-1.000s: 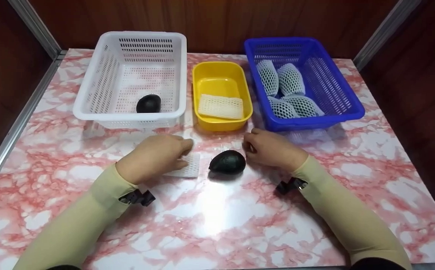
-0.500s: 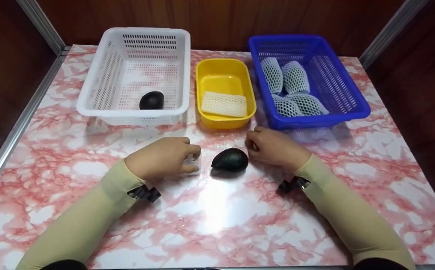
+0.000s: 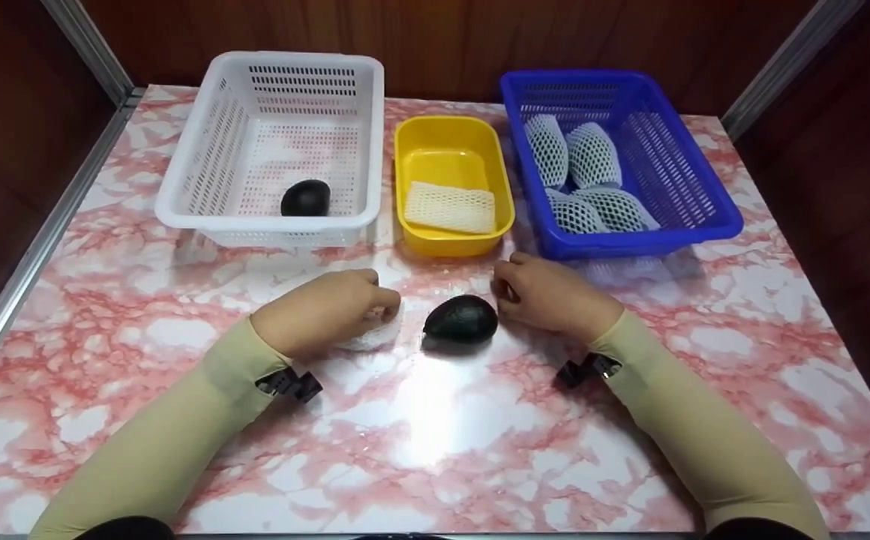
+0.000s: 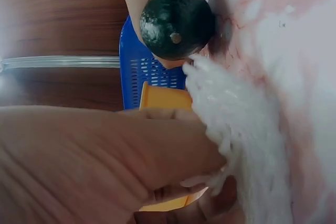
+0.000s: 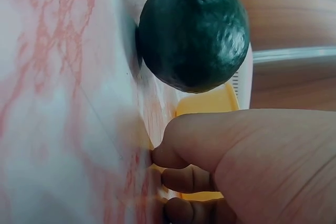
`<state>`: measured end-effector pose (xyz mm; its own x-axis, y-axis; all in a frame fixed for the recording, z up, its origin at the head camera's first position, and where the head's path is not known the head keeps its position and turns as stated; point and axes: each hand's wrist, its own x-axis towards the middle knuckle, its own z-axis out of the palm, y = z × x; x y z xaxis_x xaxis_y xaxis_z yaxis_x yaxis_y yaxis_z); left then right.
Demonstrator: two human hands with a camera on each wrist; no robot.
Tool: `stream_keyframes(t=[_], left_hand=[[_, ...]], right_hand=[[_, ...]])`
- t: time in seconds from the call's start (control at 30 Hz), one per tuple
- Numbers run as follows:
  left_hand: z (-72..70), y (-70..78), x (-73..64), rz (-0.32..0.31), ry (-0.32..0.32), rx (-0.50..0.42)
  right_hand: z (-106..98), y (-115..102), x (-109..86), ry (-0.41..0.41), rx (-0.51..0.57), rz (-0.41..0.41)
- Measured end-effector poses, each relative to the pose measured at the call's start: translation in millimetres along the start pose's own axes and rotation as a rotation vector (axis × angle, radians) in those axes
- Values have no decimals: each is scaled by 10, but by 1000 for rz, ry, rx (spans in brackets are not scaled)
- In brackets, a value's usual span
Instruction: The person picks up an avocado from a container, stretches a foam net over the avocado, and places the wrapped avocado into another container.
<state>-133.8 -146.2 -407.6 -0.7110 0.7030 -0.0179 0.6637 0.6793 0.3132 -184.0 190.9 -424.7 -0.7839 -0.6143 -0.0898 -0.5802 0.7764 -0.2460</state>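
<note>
A dark green avocado (image 3: 462,320) lies on its side on the table between my two hands, its stem end toward the left. My left hand (image 3: 326,309) pinches a white foam net sleeve (image 3: 371,337); in the left wrist view the foam net (image 4: 244,124) stands puffed up beside the thumb, and the fingertips are partly hidden behind it. My right hand (image 3: 555,296) rests on the table just right of the avocado, holding nothing. Its fingers are loosely curled, as the right wrist view shows with the hand (image 5: 252,156) below the avocado (image 5: 194,32).
A white basket (image 3: 270,223) with one avocado (image 3: 306,199) stands at the back left. In the middle, a yellow tub (image 3: 454,246) contains flat foam nets (image 3: 450,208). The blue basket (image 3: 705,187) at the back right has several net-wrapped avocados (image 3: 594,155).
The left hand has shifted slightly right and its fingers have closed in on the foam net, which has gone from flat to puffed up. The right hand and avocado stay put.
</note>
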Motion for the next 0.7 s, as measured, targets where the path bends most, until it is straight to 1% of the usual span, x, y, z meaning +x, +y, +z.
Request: stream_keyframes(t=[0.07,0.2,0.27,0.33,0.43,0.53,0.6,0.7], left_hand=[[-12,-5,0,-17,-31,-6],[-26,-23,35,-100,-97,9],[-30,-37,51,-137,-115,4],[-30,-56,59,-159,-120,-11],[-29,-85,60,-163,-111,-30],[-29,-103,57,-162,-106,-40],[-36,-99,54,-166,-110,-48],[-48,-88,55,-167,-116,-56]], right_hand=[[-6,-2,0,-2,4,0],[-11,-7,0,-11,11,8],[-11,-8,-2,-17,14,18],[-15,-15,-4,-21,18,29],[-29,-20,-9,-29,23,34],[-61,-11,-14,-34,38,16],[-91,8,-19,-31,81,-6],[-148,38,-38,-29,193,-48]])
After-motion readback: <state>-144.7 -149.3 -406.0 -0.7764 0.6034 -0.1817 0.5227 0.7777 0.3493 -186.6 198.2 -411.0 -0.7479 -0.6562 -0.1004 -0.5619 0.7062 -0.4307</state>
